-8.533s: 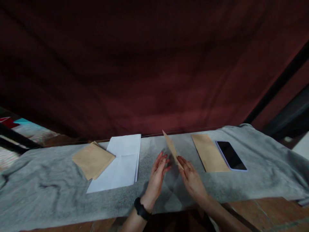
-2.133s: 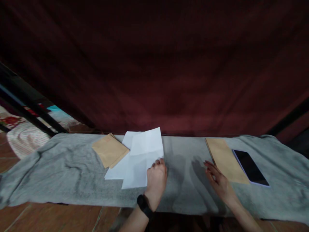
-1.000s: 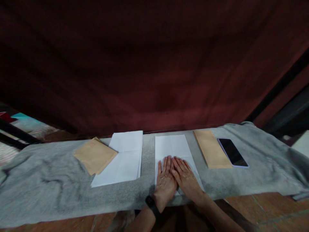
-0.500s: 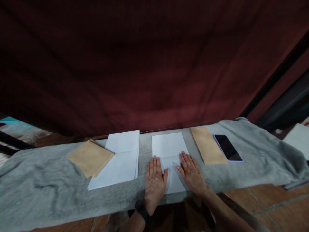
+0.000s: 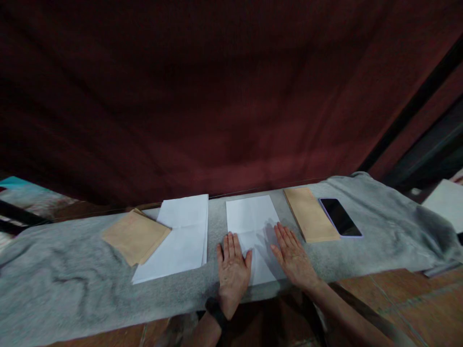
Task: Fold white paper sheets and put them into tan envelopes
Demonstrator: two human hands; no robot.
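A white sheet of paper (image 5: 251, 212), creased across its middle, lies on the grey cloth in front of me. Flat on its left edge rests my left hand (image 5: 233, 267), fingers stretched out, a dark band on the wrist. My right hand (image 5: 293, 256) is spread at the sheet's right edge, palm down, its thumb pointing inward; whether it presses the paper or hovers just over it I cannot tell. Neither hand grips anything. Parts of the sheet's side edges are hidden under the hands.
Left of the sheet is a stack of white paper (image 5: 184, 241), partly covered by brown envelopes (image 5: 135, 236). To the right lie more brown envelopes (image 5: 311, 217) and a phone (image 5: 340, 218). The grey cloth (image 5: 65, 279) covers the narrow surface; a dark red curtain (image 5: 231, 120) hangs behind.
My right hand has shifted slightly to the right, away from the middle of the sheet. The left hand stays nearly in place. The view has moved a little.
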